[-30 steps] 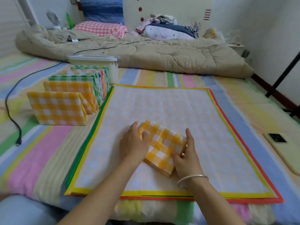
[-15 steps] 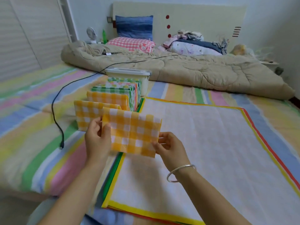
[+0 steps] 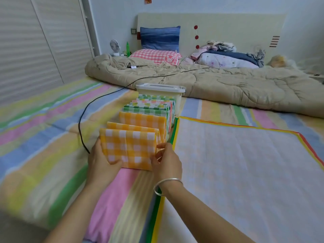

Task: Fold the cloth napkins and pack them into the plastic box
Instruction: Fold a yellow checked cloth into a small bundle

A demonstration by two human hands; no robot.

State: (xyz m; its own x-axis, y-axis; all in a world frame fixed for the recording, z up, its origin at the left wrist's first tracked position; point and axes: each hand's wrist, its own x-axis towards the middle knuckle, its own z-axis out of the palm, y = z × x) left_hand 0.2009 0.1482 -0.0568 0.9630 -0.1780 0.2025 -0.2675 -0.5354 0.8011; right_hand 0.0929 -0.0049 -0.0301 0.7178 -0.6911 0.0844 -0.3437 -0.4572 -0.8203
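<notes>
3 yellow checked napkins (image 3: 128, 148) (image 3: 131, 127) (image 3: 142, 120), 1 plastic box (image 3: 160, 88), 2 hands (image 3: 100, 165) (image 3: 167, 163), 1 bracelet (image 3: 168, 180), 1 black cable (image 3: 105, 94), 1 fan (image 3: 114, 45)

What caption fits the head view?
The left hand and right hand hold a folded yellow napkin upright at the near end of a napkin row before the lidded box on a striped bed.

Home bedroom. Evidence: wide bed w/ striped sheet (image 3: 43, 120), beige quilt (image 3: 210, 85) bunched near headboard (image 3: 228, 23), blue pillow (image 3: 160, 38), pink-check pillow (image 3: 154, 56), clothes heap (image 3: 222, 50), small fan (image 3: 114, 46), slatted wardrobe doors (image 3: 35, 41) on left.
</notes>
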